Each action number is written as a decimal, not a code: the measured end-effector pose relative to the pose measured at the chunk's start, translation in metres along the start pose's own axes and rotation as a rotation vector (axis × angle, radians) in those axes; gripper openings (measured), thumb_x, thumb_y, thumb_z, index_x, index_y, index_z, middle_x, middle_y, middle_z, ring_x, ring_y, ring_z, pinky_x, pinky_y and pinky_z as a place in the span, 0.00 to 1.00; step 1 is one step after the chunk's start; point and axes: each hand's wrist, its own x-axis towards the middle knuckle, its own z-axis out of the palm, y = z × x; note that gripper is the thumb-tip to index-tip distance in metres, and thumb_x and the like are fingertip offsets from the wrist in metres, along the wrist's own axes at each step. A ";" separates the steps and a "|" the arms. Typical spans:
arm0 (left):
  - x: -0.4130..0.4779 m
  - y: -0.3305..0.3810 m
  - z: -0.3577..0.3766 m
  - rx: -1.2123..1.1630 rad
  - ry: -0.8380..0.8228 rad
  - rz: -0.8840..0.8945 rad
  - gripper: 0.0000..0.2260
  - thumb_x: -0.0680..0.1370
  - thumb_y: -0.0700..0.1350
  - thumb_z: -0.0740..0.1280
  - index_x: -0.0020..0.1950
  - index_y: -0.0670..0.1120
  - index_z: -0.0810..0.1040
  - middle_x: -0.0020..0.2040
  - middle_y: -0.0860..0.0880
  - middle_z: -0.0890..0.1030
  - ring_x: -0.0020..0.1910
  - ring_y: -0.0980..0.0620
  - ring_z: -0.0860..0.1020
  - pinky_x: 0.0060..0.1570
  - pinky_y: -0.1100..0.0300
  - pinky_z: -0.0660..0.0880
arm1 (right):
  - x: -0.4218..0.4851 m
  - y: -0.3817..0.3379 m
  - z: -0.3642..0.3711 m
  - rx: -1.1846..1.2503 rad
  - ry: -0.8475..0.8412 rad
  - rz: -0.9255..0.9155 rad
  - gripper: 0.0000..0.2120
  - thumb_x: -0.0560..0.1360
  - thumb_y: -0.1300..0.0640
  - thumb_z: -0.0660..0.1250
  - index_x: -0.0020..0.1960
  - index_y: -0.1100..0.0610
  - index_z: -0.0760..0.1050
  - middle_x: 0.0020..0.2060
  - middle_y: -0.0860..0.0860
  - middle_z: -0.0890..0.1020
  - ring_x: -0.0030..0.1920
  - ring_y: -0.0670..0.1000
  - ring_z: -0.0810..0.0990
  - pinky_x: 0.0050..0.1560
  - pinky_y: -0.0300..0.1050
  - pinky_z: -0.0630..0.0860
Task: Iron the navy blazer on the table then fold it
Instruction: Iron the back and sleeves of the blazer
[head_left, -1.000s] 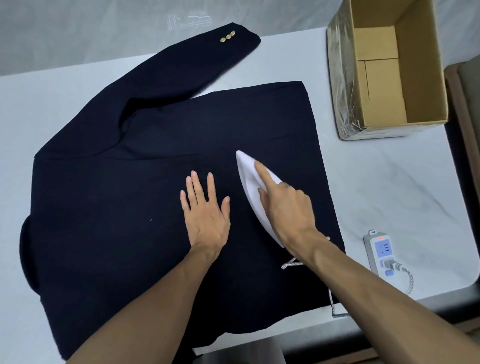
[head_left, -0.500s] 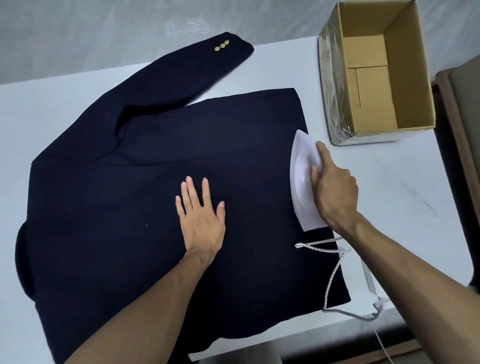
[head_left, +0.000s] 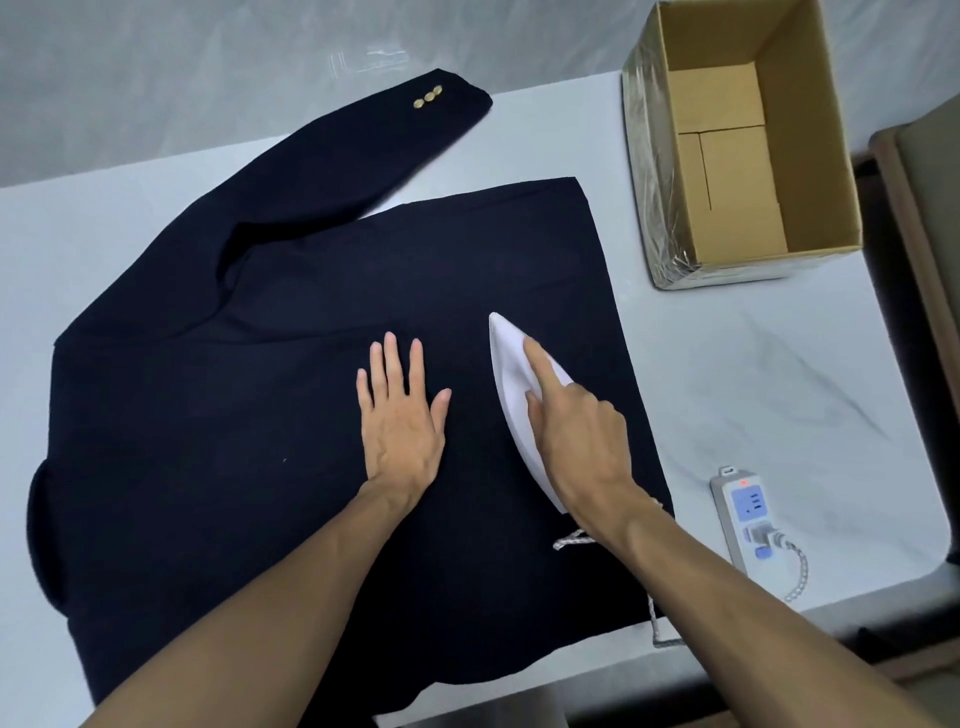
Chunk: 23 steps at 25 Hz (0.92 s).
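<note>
Looking down on a pale desk (head_left: 753, 389), a navy blazer (head_left: 234, 415) lies spread flat across the left and centre of the frame. One sleeve (head_left: 337, 156) stretches toward the upper centre, its cuff carrying three gold buttons (head_left: 428, 97) near the desk's far edge.

The left hand (head_left: 402, 421) rests palm down on the blazer at centre frame, its fingers (head_left: 390, 358) straight and slightly spread, holding nothing. Just to its right, not touching it, the right hand (head_left: 582, 441) grips a white iron (head_left: 511, 374): the fingers are curled round the handle, which the hand hides, and the forefinger (head_left: 540, 364) lies stretched along the top. The iron sits on the blazer near its right edge, tip pointing up the frame.

A braided cord (head_left: 571, 540) shows below the right wrist, crosses the blazer's lower right corner and disappears under the forearm. At lower right, on bare desk, a white power strip (head_left: 740, 514) has a plug in it and a red light glowing.

An open cardboard box (head_left: 795, 130) stands at upper right, near the blazer's far right corner but apart from it, with clear plastic film (head_left: 649, 182) over its left wall. Brown furniture (head_left: 924, 208) edges the frame's right side.
</note>
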 end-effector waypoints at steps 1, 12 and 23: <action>0.001 -0.001 0.002 0.023 -0.012 -0.007 0.29 0.83 0.58 0.43 0.81 0.44 0.44 0.81 0.40 0.44 0.80 0.42 0.43 0.78 0.45 0.47 | 0.002 0.007 -0.001 0.005 0.013 0.021 0.27 0.83 0.52 0.52 0.78 0.41 0.45 0.35 0.53 0.73 0.30 0.55 0.68 0.35 0.47 0.64; 0.000 -0.001 0.003 0.041 -0.003 -0.006 0.29 0.83 0.59 0.42 0.81 0.45 0.43 0.81 0.41 0.43 0.80 0.43 0.43 0.78 0.45 0.46 | 0.021 0.047 -0.027 0.175 0.074 0.096 0.25 0.82 0.52 0.54 0.78 0.43 0.52 0.34 0.54 0.75 0.34 0.58 0.69 0.37 0.49 0.64; 0.002 -0.001 0.004 0.031 0.007 0.004 0.30 0.84 0.58 0.44 0.81 0.44 0.45 0.81 0.40 0.45 0.80 0.43 0.45 0.78 0.45 0.47 | 0.049 0.048 -0.020 0.046 0.105 0.151 0.24 0.83 0.54 0.52 0.78 0.44 0.53 0.30 0.52 0.69 0.32 0.58 0.68 0.35 0.48 0.62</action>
